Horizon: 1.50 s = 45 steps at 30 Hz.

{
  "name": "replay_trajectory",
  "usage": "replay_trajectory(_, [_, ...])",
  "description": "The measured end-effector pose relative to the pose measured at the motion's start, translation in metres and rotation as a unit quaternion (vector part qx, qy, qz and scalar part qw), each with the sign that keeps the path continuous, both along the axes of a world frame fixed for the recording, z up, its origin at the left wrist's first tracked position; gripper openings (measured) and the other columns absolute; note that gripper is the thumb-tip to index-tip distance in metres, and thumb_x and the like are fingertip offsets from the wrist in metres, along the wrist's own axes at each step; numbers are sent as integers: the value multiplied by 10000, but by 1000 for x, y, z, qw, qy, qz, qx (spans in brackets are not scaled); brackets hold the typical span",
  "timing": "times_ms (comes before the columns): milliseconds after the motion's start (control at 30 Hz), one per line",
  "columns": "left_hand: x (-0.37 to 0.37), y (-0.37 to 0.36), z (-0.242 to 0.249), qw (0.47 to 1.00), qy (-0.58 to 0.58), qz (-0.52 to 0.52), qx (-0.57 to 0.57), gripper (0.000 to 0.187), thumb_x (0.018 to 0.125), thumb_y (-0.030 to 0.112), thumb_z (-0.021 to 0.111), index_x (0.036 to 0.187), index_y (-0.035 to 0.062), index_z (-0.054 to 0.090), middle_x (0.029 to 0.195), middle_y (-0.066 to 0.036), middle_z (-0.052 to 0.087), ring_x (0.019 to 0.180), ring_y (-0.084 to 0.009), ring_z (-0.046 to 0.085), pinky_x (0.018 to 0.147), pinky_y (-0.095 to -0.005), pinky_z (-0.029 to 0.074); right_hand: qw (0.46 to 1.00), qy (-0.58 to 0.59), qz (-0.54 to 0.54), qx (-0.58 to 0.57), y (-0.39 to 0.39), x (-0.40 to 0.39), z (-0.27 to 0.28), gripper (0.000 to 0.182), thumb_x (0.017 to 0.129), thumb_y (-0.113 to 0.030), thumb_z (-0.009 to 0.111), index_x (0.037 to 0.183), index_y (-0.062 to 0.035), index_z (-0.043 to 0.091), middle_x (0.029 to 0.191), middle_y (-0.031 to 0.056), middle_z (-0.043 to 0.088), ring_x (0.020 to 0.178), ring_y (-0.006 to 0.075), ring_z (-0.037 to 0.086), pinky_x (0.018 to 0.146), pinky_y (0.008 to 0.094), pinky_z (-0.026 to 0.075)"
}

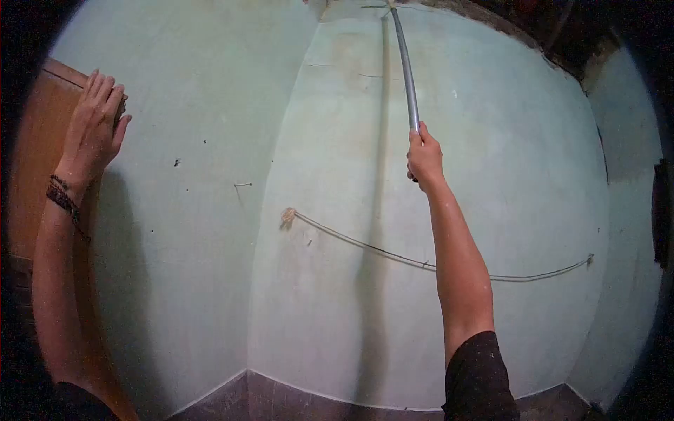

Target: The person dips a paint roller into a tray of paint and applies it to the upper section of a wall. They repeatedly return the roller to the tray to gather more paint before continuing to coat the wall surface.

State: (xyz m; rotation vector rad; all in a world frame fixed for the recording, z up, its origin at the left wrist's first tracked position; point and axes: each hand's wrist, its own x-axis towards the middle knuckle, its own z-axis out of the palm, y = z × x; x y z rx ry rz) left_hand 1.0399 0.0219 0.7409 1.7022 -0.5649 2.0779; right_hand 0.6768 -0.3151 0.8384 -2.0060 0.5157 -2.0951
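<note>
My right hand is wrapped around the lower end of a long grey pole. The pole rises up the pale green wall to near its top edge, where thin strands stick out sideways; what sits at the tip is too small to tell. My left hand rests with fingers stretched out on the upper edge of a brown wooden cabinet or door, and holds nothing I can see. A dark beaded bracelet circles the left wrist.
A cord sags across the wall between two fixings, passing behind my right forearm. One nail juts out left of it. Ragged, dark edging runs along the wall's top, and a dark band along its foot.
</note>
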Motion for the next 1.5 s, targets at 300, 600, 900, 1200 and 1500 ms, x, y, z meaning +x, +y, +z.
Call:
replay_trajectory(300, [-5,3,-2,997,-55,-46,18,381,740,64,600,1084,-55,485,1115,-241,477,1166,-416,404,1108,-473,223,999,12,-29,-18,11,43,34,442,930,-279,409,1344,-128,424,776,107,596,520,208,564,418,349,489])
replay_trajectory(600, [-16,0,-19,997,-77,29,-9,455,754,88,611,1177,-23,489,1212,-180,494,1251,-309,381,1133,-426,182,1000,-15,-24,-7,9,44,35,438,939,-272,417,1360,-151,409,633,24,457,462,127,436,416,304,423])
replay_trajectory(900, [-27,2,-26,997,-19,71,-4,691,670,109,650,1303,-2,397,1334,-180,418,1316,-293,307,1128,-438,132,1000,-1,-21,-3,3,49,47,465,926,-273,414,1359,-103,393,967,166,614,642,264,619,475,363,523])
replay_trajectory(1200, [-29,3,-29,998,0,55,6,728,677,111,666,1332,19,361,1367,-173,382,1330,-291,286,1114,-450,132,998,30,-62,7,7,49,48,466,920,-274,410,1349,-94,393,1062,203,601,854,341,629,677,416,539])
replay_trajectory(1500, [-30,8,-32,999,-10,42,6,695,704,141,655,1334,46,377,1356,-140,398,1333,-257,291,1117,-423,108,984,26,-160,-68,-15,71,46,393,914,-296,380,1214,-57,467,1042,228,597,993,407,570,879,474,446])
